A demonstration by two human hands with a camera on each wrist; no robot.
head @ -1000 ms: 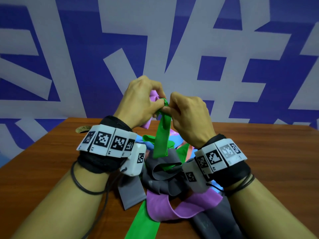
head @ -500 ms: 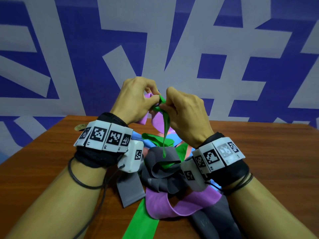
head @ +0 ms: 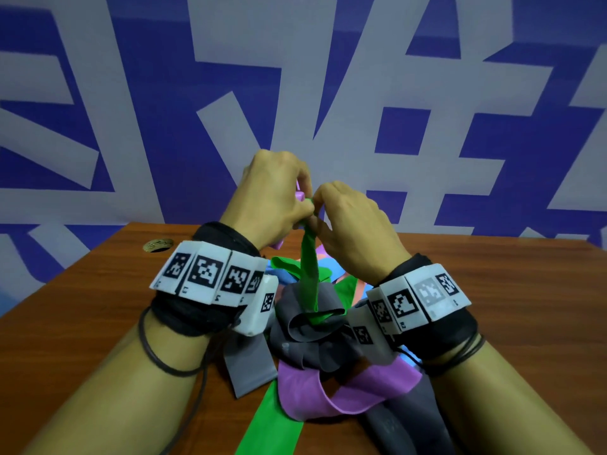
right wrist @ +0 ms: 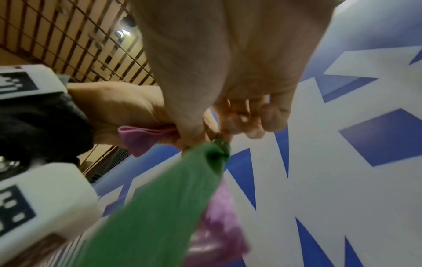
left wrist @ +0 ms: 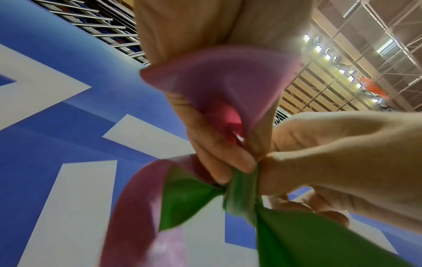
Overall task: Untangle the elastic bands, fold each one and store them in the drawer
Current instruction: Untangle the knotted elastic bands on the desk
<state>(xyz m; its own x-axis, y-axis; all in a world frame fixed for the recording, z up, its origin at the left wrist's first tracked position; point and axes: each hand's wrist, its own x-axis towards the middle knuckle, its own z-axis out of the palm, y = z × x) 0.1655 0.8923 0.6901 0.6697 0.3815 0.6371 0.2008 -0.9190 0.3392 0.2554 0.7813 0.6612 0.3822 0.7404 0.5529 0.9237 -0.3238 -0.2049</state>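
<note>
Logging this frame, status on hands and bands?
Left hand pinches purple band; right hand pinches green band. Knot between both, lifted, not undone. Green strip runs down into grey band pile on table.

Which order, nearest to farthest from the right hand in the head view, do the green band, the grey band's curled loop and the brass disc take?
Measured from the right hand:
1. Green band: pinched at its fingertips, hanging down.
2. Grey band's curled loop: below, between the wrists.
3. Brass disc: far left on the table, beyond the left wrist.
</note>
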